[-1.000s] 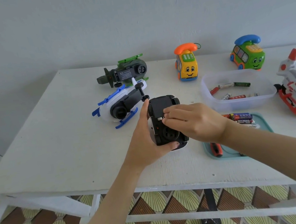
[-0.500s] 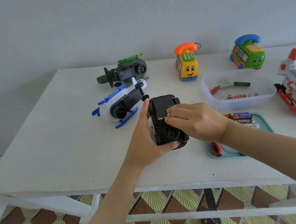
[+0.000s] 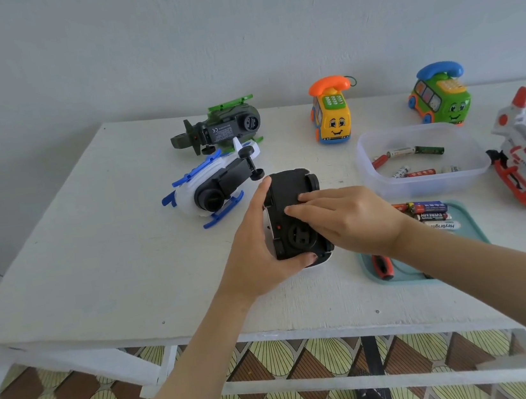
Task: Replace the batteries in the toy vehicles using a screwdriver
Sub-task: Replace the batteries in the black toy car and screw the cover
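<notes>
Left hand (image 3: 255, 250) grips the upturned black-bottomed white toy vehicle (image 3: 290, 189) at the near centre of the white wooden table (image 3: 95, 255). Right hand (image 3: 351, 218) presses straight fingers (image 3: 301, 198) on its battery cover. Seat the cover flush, then take the red-and-black-handled screwdriver (image 3: 382, 265) from the teal plastic tray (image 3: 405, 272) at near right.
</notes>
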`<state>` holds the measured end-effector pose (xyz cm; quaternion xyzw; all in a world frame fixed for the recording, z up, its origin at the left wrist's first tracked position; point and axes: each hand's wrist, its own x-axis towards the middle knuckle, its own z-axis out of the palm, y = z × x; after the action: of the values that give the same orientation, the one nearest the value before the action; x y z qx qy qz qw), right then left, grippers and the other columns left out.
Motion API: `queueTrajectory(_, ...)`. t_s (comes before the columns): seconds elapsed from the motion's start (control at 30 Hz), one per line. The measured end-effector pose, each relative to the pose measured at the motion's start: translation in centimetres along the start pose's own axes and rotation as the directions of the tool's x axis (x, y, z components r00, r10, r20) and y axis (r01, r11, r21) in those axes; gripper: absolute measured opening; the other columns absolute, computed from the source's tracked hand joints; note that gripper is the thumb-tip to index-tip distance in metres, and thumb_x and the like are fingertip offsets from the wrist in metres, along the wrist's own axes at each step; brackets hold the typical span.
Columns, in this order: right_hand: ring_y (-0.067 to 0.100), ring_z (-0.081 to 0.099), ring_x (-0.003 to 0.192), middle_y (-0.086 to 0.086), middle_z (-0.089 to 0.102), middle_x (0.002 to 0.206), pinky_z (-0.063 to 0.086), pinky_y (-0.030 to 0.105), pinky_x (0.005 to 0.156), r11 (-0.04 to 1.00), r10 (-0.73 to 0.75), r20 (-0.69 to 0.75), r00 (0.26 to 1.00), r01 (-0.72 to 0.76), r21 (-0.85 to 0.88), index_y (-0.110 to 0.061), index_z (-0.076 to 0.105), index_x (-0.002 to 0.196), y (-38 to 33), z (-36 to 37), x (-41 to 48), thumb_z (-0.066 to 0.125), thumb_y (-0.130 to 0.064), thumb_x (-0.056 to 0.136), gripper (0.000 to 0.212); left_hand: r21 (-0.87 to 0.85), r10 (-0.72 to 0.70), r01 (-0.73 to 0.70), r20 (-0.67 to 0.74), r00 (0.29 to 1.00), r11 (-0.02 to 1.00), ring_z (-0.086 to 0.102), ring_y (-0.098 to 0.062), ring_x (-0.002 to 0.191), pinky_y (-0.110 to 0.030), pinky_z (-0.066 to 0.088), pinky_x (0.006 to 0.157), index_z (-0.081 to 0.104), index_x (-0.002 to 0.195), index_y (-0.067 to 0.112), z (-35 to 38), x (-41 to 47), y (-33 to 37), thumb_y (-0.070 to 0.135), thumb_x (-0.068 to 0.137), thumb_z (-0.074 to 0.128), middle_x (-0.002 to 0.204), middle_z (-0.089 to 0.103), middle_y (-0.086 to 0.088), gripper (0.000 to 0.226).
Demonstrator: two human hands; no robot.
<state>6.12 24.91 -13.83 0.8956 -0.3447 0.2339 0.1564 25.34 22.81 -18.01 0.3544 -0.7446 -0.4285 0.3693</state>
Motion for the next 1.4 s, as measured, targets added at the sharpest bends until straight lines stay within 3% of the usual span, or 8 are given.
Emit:
queueTrajectory(0.17,0.027,0.068,0.087,0.009,0.072,0.091,0.058,0.039,0.058,0.970,0.201,0.031,0.979,-0.203,0.133,0.001,0.063,0.115,-0.9,-0.4,0.1,0.044,-0.012,0.091,0.033,0.007,-0.001,0.001,0.004,1.000,1.000,0.044,0.019,0.117,0.000,0.038,0.085,0.014,0.151,0.015,-0.1,0.0,0.0,0.003,0.067,0.086,0.137,0.037,0.023,0.111)
queueTrajectory(0.3,0.022,0.059,0.094,0.006,0.068,0.094,0.050,0.030,0.073,0.908,0.383,-0.030,0.923,-0.370,0.197,-0.005,0.064,0.114,0.0,-1.6,1.3,0.045,-0.018,0.090,0.033,0.013,-0.005,0.005,-0.001,1.000,1.000,0.045,0.015,0.119,-0.001,0.038,0.087,0.017,0.151,0.014,0.0,0.0,-0.2,0.002,0.065,0.087,0.137,0.041,0.019,0.111)
queueTrajectory(0.37,0.027,0.058,0.094,0.008,0.067,0.095,0.044,0.033,0.078,0.883,0.466,-0.069,0.882,-0.459,0.098,-0.008,0.067,0.105,2.1,-2.2,1.8,0.054,-0.015,0.088,0.023,0.023,-0.013,0.013,-0.004,1.000,1.000,0.043,0.013,0.122,-0.002,0.036,0.090,0.017,0.151,0.016,0.0,0.2,-0.3,0.005,0.064,0.087,0.138,0.040,0.025,0.112)
queueTrajectory(0.43,0.031,0.056,0.094,0.009,0.065,0.096,0.037,0.036,0.081,0.847,0.524,0.026,0.851,-0.518,-0.124,-0.013,0.070,0.099,4.9,-2.8,2.3,0.062,-0.015,0.087,0.015,0.043,-0.017,0.017,-0.003,1.000,0.999,0.041,0.015,0.122,0.000,0.033,0.091,0.016,0.152,0.019,0.0,0.2,-0.4,0.010,0.064,0.088,0.135,0.036,0.037,0.113)
queueTrajectory(0.53,0.022,0.052,0.098,-0.001,0.061,0.100,0.032,0.037,0.090,0.776,0.605,0.393,0.692,-0.402,-0.486,-0.027,0.071,0.098,7.5,-3.2,2.7,0.053,-0.027,0.094,0.018,0.055,-0.026,0.026,-0.002,1.000,0.998,0.043,0.018,0.116,0.001,0.033,0.088,0.016,0.151,0.023,0.0,0.2,-0.5,0.013,0.064,0.089,0.134,0.035,0.036,0.114)
queueTrajectory(0.63,0.016,0.053,0.096,-0.007,0.062,0.096,0.031,0.033,0.087,0.778,0.574,0.517,0.635,-0.227,-0.586,-0.032,0.071,0.096,8.5,-2.7,2.8,0.050,-0.029,0.095,0.022,0.064,-0.028,0.029,-0.003,1.000,0.998,0.043,0.017,0.116,0.001,0.033,0.088,0.015,0.151,0.027,0.0,0.2,-0.5,0.016,0.063,0.089,0.134,0.035,0.035,0.116)
queueTrajectory(0.93,0.012,0.055,0.091,-0.011,0.062,0.089,0.026,0.031,0.082,0.797,0.538,0.597,0.595,-0.130,-0.589,-0.035,0.071,0.095,9.4,-1.3,2.9,0.056,-0.041,0.092,0.016,0.050,-0.035,0.035,-0.012,0.999,0.998,0.045,0.021,0.112,0.002,0.036,0.083,0.017,0.150,0.025,0.0,0.1,-0.5,0.008,0.065,0.088,0.118,0.038,0.055,0.112)
queueTrajectory(1.4,0.014,0.054,0.084,-0.006,0.062,0.088,0.030,0.031,0.082,0.802,0.490,0.583,0.648,-0.073,-0.593,-0.025,0.068,0.093,9.1,-0.4,2.7,0.045,-0.029,0.094,0.024,0.042,-0.057,0.058,-0.014,0.998,0.997,0.045,0.021,0.112,0.003,0.034,0.083,0.016,0.151,0.025,0.0,0.0,-0.6,0.009,0.065,0.088,0.121,0.040,0.049,0.113)
